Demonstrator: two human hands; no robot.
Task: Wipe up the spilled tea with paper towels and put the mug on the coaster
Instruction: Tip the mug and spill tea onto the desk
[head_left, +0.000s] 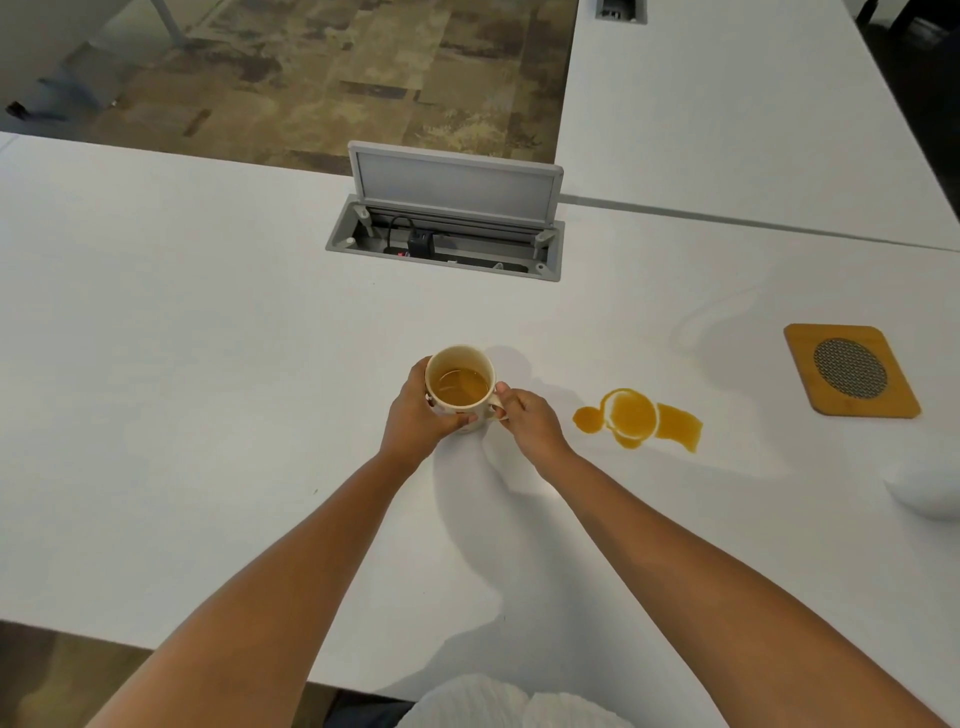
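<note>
Both hands on the mug (460, 387) — left hand (418, 410) wrapping its body, right hand (527, 418) pinching the handle — coaster (852, 370) lies well right and slightly farther, beyond the spilled tea (636, 420), right hand nearer.

We see bright, even light on the white table (208, 364). Soft shadows fall from the arms toward the lower centre. Lines bow near the frame edges. The lower right corner looks blurred.
</note>
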